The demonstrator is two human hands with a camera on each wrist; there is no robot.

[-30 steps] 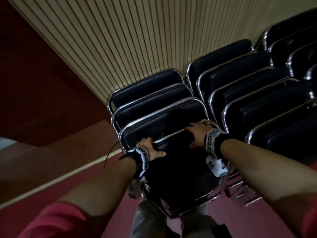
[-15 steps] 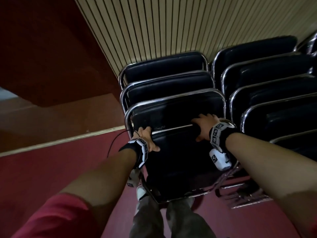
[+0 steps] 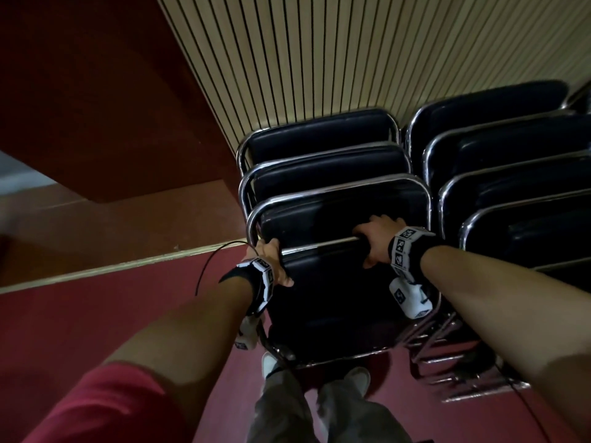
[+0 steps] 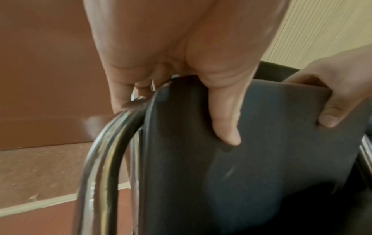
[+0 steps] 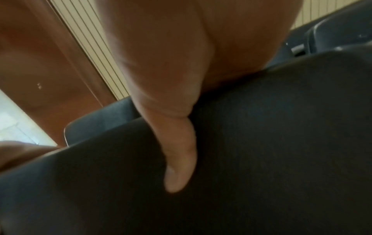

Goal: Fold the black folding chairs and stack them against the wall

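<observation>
A folded black chair [image 3: 332,302] with a chrome frame stands upright in front of me, against a stack of folded black chairs [image 3: 323,161] that leans on the slatted wall [image 3: 351,59]. My left hand [image 3: 271,260] grips the chair's top left corner, thumb on the black pad [image 4: 261,159], fingers behind the chrome tube [image 4: 104,159]. My right hand [image 3: 377,241] grips the top edge near the right side, thumb pressed on the pad [image 5: 261,143]; its fingers are hidden behind the edge.
A second row of folded black chairs [image 3: 511,174] leans on the wall to the right, its chrome legs [image 3: 447,362] on the red floor [image 3: 96,314]. A dark red wall panel [image 3: 96,91] lies to the left. My feet [image 3: 358,378] stand just below the chair.
The chair has been brought closer to the left stack and stands more upright. Both hands keep the same grip on its top edge; the view has shifted left and down.
</observation>
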